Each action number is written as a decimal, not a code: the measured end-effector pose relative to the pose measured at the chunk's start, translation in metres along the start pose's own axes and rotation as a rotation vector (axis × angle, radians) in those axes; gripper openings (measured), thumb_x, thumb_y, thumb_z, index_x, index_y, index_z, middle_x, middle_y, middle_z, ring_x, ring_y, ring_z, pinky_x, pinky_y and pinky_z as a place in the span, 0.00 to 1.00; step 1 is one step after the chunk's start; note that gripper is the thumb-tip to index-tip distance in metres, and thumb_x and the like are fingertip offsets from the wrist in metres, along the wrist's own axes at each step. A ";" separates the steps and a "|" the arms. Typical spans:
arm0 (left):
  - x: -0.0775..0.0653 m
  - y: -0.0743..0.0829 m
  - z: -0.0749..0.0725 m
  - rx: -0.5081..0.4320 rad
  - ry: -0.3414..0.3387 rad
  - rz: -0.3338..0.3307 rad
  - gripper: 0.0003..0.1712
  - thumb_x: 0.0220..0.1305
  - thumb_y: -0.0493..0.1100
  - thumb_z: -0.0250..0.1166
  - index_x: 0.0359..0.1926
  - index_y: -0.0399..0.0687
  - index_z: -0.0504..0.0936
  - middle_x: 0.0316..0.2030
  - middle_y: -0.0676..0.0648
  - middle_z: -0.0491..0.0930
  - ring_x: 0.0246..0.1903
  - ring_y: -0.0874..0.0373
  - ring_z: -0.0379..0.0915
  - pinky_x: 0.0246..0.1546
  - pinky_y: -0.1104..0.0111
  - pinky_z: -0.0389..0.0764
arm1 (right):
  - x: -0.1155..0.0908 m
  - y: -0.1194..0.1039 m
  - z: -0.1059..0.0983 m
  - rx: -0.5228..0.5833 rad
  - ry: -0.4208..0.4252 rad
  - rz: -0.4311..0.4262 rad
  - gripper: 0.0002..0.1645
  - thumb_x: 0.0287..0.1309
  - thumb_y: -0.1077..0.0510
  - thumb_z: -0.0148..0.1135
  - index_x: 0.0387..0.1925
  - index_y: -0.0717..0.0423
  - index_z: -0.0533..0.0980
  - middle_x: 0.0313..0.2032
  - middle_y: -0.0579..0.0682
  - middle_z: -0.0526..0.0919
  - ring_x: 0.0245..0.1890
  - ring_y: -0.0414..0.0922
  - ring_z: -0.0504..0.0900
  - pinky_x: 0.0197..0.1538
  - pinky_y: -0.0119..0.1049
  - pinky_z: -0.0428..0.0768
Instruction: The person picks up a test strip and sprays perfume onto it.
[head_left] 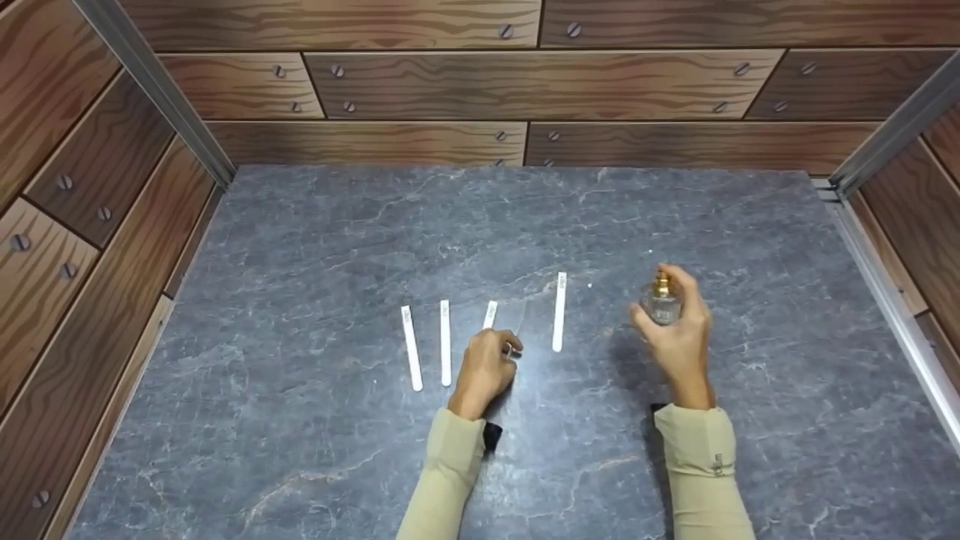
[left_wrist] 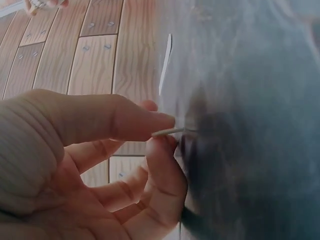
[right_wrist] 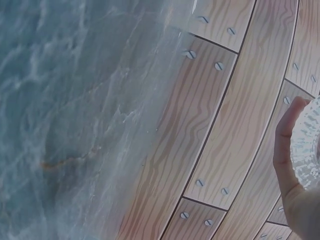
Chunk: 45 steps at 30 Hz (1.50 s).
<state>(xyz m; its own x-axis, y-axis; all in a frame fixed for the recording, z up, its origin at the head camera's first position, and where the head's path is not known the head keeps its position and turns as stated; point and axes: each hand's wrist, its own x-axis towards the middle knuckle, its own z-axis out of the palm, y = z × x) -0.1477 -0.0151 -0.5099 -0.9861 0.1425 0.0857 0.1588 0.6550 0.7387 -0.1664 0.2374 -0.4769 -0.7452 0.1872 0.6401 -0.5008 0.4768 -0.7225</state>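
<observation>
In the head view my right hand holds a small clear glass perfume bottle with a gold spray top, its index finger on the sprayer, raised above the table. The bottle's ridged glass base shows at the edge of the right wrist view. Low over the table, my left hand pinches a thin paper test strip edge-on between thumb and index finger. The labelled end of a white strip pokes out beyond the left hand, which hides the rest.
Two white test strips, the outer one and the inner one, lie left of the left hand. Another strip lies between the hands. The grey marbled table is bordered by wood-patterned walls and metal rails.
</observation>
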 end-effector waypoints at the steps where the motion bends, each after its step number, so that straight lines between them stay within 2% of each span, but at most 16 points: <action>1: 0.000 -0.001 -0.001 -0.016 0.000 -0.003 0.19 0.44 0.21 0.60 0.34 0.40 0.89 0.28 0.46 0.82 0.32 0.50 0.80 0.35 0.61 0.82 | -0.001 0.000 0.000 0.001 -0.001 0.002 0.37 0.39 0.82 0.71 0.57 0.70 0.74 0.49 0.65 0.81 0.48 0.32 0.76 0.52 0.26 0.72; 6: 0.002 -0.001 -0.006 -0.116 0.012 0.003 0.18 0.49 0.21 0.62 0.39 0.35 0.90 0.33 0.43 0.86 0.32 0.53 0.82 0.35 0.66 0.82 | 0.000 0.000 -0.002 -0.012 -0.003 -0.003 0.37 0.39 0.82 0.71 0.57 0.69 0.74 0.48 0.64 0.82 0.47 0.33 0.76 0.51 0.25 0.73; 10: 0.004 0.000 -0.010 -0.205 0.026 0.035 0.21 0.49 0.20 0.61 0.44 0.33 0.89 0.38 0.41 0.87 0.31 0.55 0.82 0.32 0.71 0.80 | 0.002 -0.001 -0.001 -0.018 -0.006 -0.015 0.38 0.39 0.81 0.72 0.57 0.69 0.74 0.48 0.64 0.82 0.47 0.34 0.76 0.50 0.26 0.73; 16: 0.005 0.004 -0.014 -0.369 -0.014 0.027 0.24 0.53 0.19 0.62 0.52 0.30 0.85 0.47 0.39 0.84 0.36 0.51 0.82 0.31 0.71 0.81 | 0.004 -0.003 0.001 -0.008 -0.031 -0.034 0.38 0.39 0.81 0.73 0.57 0.68 0.74 0.49 0.64 0.82 0.47 0.35 0.77 0.49 0.25 0.74; 20: 0.007 0.005 -0.016 -0.436 -0.025 0.023 0.27 0.52 0.19 0.62 0.56 0.29 0.82 0.50 0.38 0.82 0.38 0.49 0.82 0.30 0.71 0.82 | 0.005 -0.003 0.002 -0.034 -0.029 -0.042 0.39 0.38 0.81 0.73 0.57 0.67 0.75 0.49 0.63 0.82 0.47 0.37 0.77 0.50 0.24 0.73; 28: 0.007 0.010 -0.013 -0.503 -0.002 0.022 0.28 0.50 0.18 0.60 0.56 0.27 0.81 0.49 0.36 0.82 0.37 0.47 0.82 0.29 0.74 0.81 | 0.005 -0.002 0.007 -0.043 -0.028 -0.052 0.39 0.35 0.82 0.74 0.56 0.67 0.76 0.48 0.63 0.83 0.47 0.43 0.78 0.52 0.24 0.73; 34: 0.007 0.015 -0.012 -0.550 -0.045 -0.004 0.31 0.50 0.18 0.62 0.59 0.29 0.80 0.53 0.37 0.80 0.39 0.50 0.82 0.26 0.73 0.81 | 0.006 -0.002 0.014 -0.013 -0.042 -0.076 0.38 0.36 0.81 0.74 0.55 0.68 0.75 0.47 0.64 0.82 0.46 0.41 0.78 0.52 0.26 0.74; 40: 0.008 0.016 -0.010 -0.510 -0.060 0.031 0.32 0.50 0.19 0.64 0.60 0.30 0.80 0.58 0.39 0.79 0.43 0.49 0.81 0.31 0.71 0.83 | 0.006 -0.004 0.018 0.001 -0.067 -0.071 0.38 0.38 0.81 0.72 0.56 0.67 0.75 0.47 0.63 0.82 0.46 0.41 0.78 0.50 0.27 0.75; 45: 0.009 0.017 -0.007 -0.515 -0.061 0.045 0.32 0.49 0.18 0.63 0.59 0.29 0.80 0.57 0.38 0.79 0.42 0.48 0.82 0.31 0.71 0.83 | 0.007 -0.003 0.020 0.000 -0.058 -0.073 0.38 0.36 0.81 0.73 0.55 0.68 0.76 0.48 0.63 0.83 0.47 0.43 0.79 0.53 0.27 0.74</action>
<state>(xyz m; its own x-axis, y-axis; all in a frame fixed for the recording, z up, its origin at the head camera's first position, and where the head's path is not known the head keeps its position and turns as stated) -0.1539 -0.0080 -0.4915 -0.9717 0.2150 0.0974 0.1413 0.1993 0.9697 -0.1789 0.2197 -0.4761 -0.7310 0.1015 0.6748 -0.5547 0.4874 -0.6743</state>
